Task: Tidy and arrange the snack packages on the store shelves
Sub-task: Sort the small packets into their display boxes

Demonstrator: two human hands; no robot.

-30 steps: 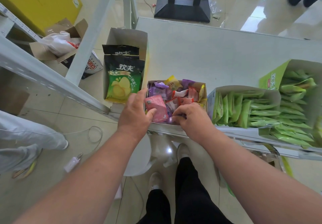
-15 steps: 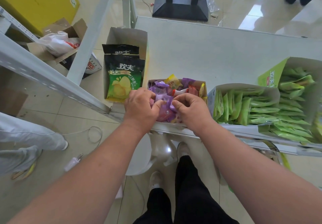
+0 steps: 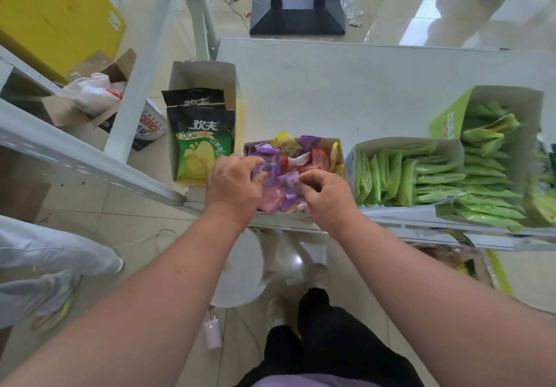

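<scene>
Both hands in mixed snack box (image 3: 336,145) on shelf (image 3: 346,92), left hand (image 3: 233,186) gripping purple packets (image 3: 264,167), right hand (image 3: 326,195) pinching purple packet (image 3: 288,179)

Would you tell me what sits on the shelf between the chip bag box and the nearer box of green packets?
In the head view, the small box of mixed snack packets, with both hands in it.

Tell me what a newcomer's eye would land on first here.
Both hands, left hand and right hand, dig into a small box of mixed snack packets at the shelf's front edge. Left of it stands a box of black-and-green chip bags; right of it, boxes packed with green packets.
</scene>
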